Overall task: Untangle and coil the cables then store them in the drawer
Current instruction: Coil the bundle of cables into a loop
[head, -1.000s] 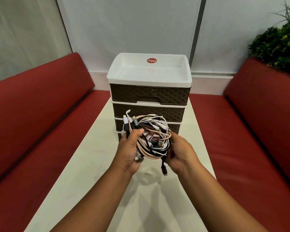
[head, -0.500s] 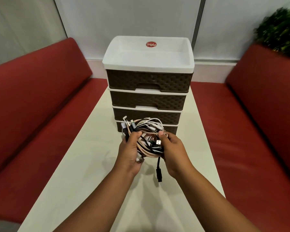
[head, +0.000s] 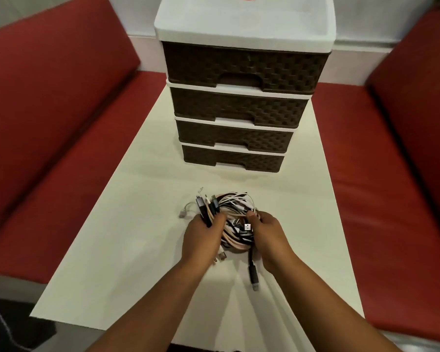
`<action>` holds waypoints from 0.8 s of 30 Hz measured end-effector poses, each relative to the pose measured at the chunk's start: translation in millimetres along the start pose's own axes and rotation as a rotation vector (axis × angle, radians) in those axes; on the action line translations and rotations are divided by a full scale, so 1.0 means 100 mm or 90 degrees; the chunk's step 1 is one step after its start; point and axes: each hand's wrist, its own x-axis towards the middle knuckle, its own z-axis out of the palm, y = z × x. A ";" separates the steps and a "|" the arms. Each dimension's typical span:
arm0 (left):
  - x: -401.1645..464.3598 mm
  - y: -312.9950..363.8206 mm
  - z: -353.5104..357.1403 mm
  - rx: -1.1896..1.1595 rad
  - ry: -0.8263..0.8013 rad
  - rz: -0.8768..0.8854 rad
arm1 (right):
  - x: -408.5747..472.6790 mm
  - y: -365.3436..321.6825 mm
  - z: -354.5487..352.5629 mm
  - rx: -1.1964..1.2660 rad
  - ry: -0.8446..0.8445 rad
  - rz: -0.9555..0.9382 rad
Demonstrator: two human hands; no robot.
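- The cable bundle (head: 235, 222) is a tight tangle of white, black and pale pink leads, held just above the white tabletop (head: 127, 224) near its front middle.
- Several plug ends stick up from its far-left side; a silver USB plug (head: 247, 227) faces the camera at its centre; 1 black lead (head: 253, 271) hangs from the underside, its plug near the tabletop.
- The left hand (head: 201, 241) has its grip curled round the bundle's left side, fingers hidden behind the cables.
- The right hand (head: 271, 241) clasps the right side, thumb pressed onto the top loops.
- How many cables make up the knot cannot be told.
- Beyond stands a drawer unit (head: 235, 110) with 4 brown woven-pattern drawers, all closed, under a white tray top cut off by the frame's edge.
- Red bench seats (head: 61, 138) flank the tabletop.
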 end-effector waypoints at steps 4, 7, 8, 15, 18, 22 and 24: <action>0.07 -0.07 -0.09 0.405 0.010 0.062 | 0.04 0.03 -0.06 -0.256 0.039 -0.106; 0.03 -0.06 -0.12 0.576 0.009 0.074 | 0.09 0.09 -0.08 -0.389 0.087 -0.193; 0.02 -0.06 -0.12 0.631 0.008 0.080 | 0.11 0.11 -0.08 -0.398 0.097 -0.206; 0.00 0.03 -0.35 0.667 -0.022 0.070 | 0.11 0.11 -0.15 -0.375 0.046 -0.216; 0.03 0.12 -0.46 0.637 -0.003 0.078 | 0.06 0.07 -0.19 -0.280 0.044 -0.204; 0.08 0.19 -0.48 0.569 0.077 0.161 | 0.01 0.07 -0.19 -0.278 0.034 -0.227; 0.11 0.16 -0.44 0.482 0.078 0.202 | 0.01 0.10 -0.17 -0.288 0.029 -0.238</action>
